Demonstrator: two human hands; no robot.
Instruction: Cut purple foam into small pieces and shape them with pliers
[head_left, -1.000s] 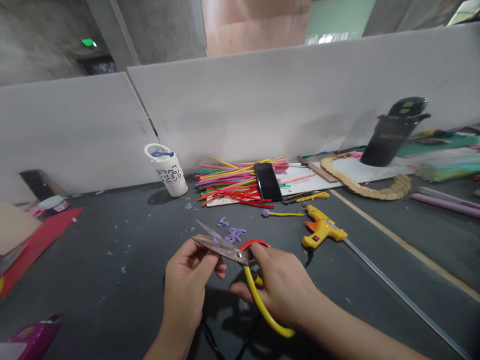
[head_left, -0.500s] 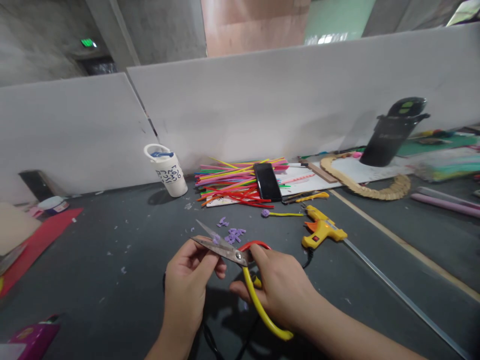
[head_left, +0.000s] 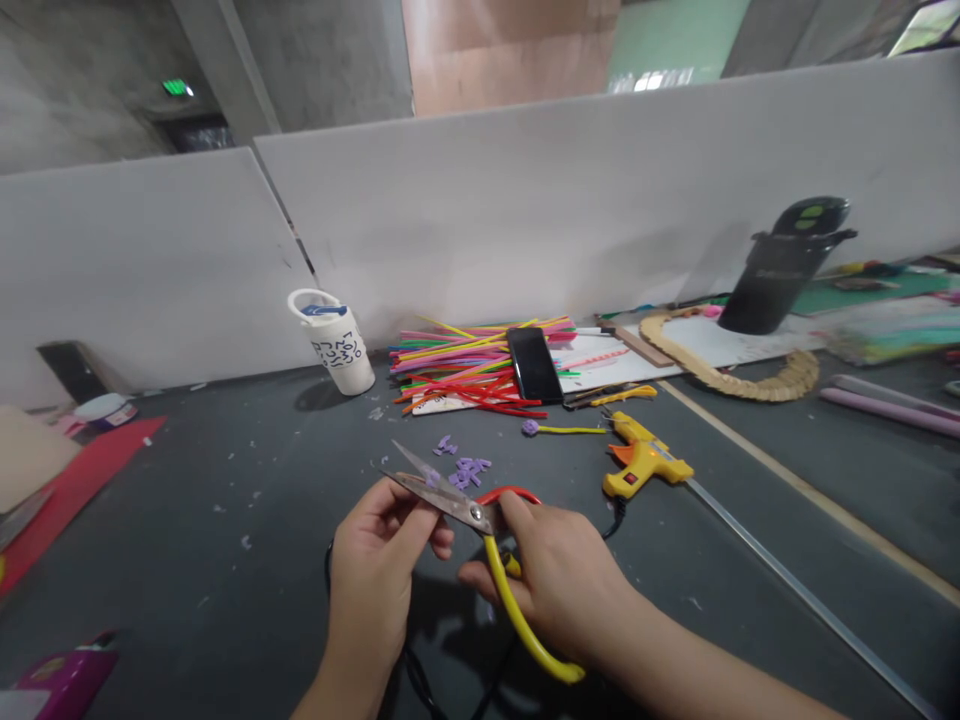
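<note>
My right hand [head_left: 562, 570] holds scissors [head_left: 475, 514] with one red and one yellow handle, their blades apart and pointing up to the left. Thumb and fingers of my left hand [head_left: 382, 550] are pinched together right beside the blades; what they hold is too small to make out. A bit of purple shows between the blades. Just beyond them, small purple pieces [head_left: 470, 472] lie on the dark table [head_left: 247, 480]. A yellow stem with a purple ball [head_left: 531, 427] at its end lies farther back.
A yellow glue gun [head_left: 645, 460] with a long clear stick lies at the right. Behind are coloured pipe cleaners [head_left: 457, 360], a phone [head_left: 535, 364], a white cup [head_left: 341, 350] and a black bottle [head_left: 780, 275]. Red sheet [head_left: 97, 480] lies left.
</note>
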